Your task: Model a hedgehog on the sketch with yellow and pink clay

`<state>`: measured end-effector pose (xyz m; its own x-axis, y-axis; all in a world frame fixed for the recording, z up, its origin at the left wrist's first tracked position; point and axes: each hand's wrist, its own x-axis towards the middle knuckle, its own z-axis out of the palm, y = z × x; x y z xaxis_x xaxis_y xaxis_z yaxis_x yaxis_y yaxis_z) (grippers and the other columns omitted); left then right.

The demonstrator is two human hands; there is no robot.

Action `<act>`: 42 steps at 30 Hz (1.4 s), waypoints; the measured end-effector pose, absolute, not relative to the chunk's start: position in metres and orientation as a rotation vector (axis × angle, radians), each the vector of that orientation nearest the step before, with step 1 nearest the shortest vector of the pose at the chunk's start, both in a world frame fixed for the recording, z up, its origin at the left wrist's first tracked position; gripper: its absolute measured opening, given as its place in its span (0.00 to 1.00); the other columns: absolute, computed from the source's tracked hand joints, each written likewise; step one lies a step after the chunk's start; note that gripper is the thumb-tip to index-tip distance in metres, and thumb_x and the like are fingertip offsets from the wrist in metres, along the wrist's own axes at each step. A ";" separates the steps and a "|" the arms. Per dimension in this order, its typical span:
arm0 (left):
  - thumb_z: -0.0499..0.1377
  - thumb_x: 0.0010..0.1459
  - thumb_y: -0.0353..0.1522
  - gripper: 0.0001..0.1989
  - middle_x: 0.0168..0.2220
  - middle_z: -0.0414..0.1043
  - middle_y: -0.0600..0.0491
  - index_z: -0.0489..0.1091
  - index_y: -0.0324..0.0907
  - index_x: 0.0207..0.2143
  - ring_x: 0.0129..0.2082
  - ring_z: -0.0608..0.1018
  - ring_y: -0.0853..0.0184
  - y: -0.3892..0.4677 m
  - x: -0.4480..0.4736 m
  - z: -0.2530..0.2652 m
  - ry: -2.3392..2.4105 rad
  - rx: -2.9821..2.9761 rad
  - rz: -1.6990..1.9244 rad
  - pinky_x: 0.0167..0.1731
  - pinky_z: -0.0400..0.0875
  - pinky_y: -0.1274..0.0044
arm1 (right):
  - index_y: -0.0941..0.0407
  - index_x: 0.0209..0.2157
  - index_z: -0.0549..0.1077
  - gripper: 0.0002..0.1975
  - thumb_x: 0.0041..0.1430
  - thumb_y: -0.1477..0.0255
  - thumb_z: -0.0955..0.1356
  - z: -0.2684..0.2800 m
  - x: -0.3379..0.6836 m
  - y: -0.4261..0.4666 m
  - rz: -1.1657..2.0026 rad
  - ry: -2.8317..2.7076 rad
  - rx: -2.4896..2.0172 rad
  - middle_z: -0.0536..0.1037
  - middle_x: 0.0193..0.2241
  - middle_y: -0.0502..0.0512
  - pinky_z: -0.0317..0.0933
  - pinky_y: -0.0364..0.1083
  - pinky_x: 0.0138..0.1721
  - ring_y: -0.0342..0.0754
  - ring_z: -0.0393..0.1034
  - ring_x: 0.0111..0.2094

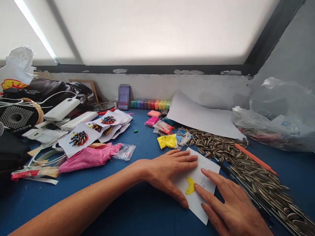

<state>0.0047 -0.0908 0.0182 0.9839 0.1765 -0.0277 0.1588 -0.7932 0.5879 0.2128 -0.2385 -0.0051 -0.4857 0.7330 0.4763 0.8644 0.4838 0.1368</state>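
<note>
A small white sheet of paper (202, 214) lies on the blue table, with thin pen lines drawn on it. On the paper sits a flattened patch of yellow clay (190, 186). My left hand (169, 173) rests flat across the paper's left side, fingers spread and thumb near the lower edge. The index finger of my right hand (228, 203) touches the right side of the yellow clay; its other fingers are stretched out over the paper. A yellow clay packet (167, 141) lies just beyond my left hand.
Sunflower seeds (228, 150) spread along the right, with an orange pen-like tool (256, 159) on them. Paper cards with seed-and-clay figures (78, 139), a pink cloth (86, 159) and a power bank (61, 109) lie left. A phone (124, 97) and clay blocks (152, 104) stand at the back.
</note>
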 end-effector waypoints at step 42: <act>0.62 0.50 0.54 0.52 0.69 0.41 0.44 0.47 0.37 0.68 0.70 0.42 0.53 -0.090 0.005 0.013 0.226 2.514 0.087 0.67 0.36 0.61 | 0.56 0.49 0.76 0.18 0.63 0.64 0.64 0.003 0.197 -0.223 -0.560 -2.358 -1.339 0.67 0.56 0.72 0.65 0.59 0.46 0.62 0.63 0.56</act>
